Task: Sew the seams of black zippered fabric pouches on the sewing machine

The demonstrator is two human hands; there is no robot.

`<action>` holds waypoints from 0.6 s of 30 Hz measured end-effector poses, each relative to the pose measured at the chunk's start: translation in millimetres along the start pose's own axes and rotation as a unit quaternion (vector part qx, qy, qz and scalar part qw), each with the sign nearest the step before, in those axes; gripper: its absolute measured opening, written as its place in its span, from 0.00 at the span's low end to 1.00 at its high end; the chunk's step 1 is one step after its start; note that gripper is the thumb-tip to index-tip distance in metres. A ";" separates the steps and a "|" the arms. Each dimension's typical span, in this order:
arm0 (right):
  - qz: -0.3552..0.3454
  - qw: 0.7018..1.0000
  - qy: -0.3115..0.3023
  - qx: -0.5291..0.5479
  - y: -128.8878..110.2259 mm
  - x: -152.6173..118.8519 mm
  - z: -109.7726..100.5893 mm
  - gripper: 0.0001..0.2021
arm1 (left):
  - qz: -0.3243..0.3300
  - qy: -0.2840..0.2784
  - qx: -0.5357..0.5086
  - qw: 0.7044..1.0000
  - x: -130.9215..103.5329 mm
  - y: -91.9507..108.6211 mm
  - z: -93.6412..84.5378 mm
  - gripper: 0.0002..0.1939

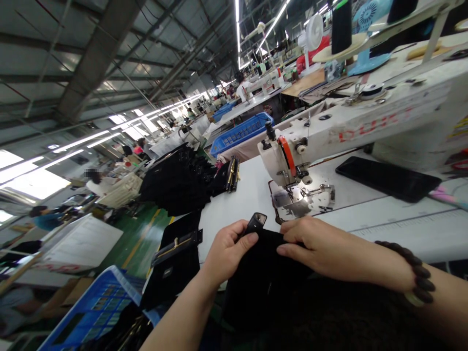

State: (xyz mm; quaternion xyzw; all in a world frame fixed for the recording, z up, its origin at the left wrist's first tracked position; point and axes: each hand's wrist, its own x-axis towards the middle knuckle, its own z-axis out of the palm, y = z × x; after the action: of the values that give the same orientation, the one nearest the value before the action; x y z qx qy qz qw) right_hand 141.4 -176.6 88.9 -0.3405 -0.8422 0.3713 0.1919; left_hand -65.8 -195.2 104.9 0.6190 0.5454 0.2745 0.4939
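- So the black fabric piece (270, 282) is right at the bench's (234, 212) near edge, just in front of the sewing machine (287, 156). Its lower part goes so dark I can't tell where it ends.
- Left hand (230, 246): thumb and fingers clamped on the piece's top left corner, right by a little shiny black tab (257, 223) poking up.
- Right hand (310, 243): thumb and fingertips pinched together on the top edge, close to the metal needle plate (303, 200). Dark beaded bracelet (417, 268) on that wrist.
- Fabric's pulled up between both hands, pretty much under the machine head but nearer the person, not under the needle.
- Phone (387, 178) lying flat to the right of the needle, with a ruler strip (398, 219) running along the bench in front of it.
- Over at the bench's left edge there's another black piece with a gold zip (175, 246), plus a fat black pile (171, 183) past the far left corner. Small bundle with gold bits (233, 175) sits at that corner.
- Blue basket (98, 302) down low on the left, dark stuff inside.
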 end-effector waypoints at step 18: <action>0.038 0.997 -0.005 -0.061 -7.8 -1.8 0.1 0.15 | -0.021 0.010 0.002 1.000 -0.9 6.9 0.2 0.21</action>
State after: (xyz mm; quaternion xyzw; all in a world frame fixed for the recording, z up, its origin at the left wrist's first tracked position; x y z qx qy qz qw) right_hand 139.3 -181.8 94.7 -0.3813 -0.8509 0.3280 0.1520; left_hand -63.1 -195.5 111.3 0.6054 0.5639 0.2692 0.4929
